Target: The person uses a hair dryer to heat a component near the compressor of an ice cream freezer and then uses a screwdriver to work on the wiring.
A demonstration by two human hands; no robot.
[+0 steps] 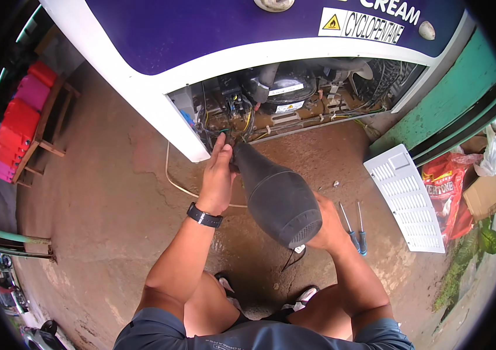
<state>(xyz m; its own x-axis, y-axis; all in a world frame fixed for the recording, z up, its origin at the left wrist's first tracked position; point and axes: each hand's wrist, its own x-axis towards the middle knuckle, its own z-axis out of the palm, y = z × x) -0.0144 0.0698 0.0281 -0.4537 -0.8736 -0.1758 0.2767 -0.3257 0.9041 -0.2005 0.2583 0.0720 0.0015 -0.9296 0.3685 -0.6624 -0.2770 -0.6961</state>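
Observation:
A black blower (277, 204), perhaps a hair dryer, points into the open lower compartment of a purple and white freezer (125, 58). My right hand (326, 224) is closed on it at its rear right, largely hidden by the body. At the narrow nozzle my left hand (218, 178) has its fingers pressed together around it, beside the compartment's lower left corner. Inside are a black compressor (283, 84), black and yellow wires (248, 122) and pipes. What lies under my left fingers is partly hidden.
Two blue-handled screwdrivers (362, 239) and a white vented panel (404, 198) lie on my right, near a red sack (446, 192) and cardboard (478, 198). A pale cable (183, 191) crosses the floor. Red crates (17, 131) on a wooden bench stand left; a green door (434, 99) is right.

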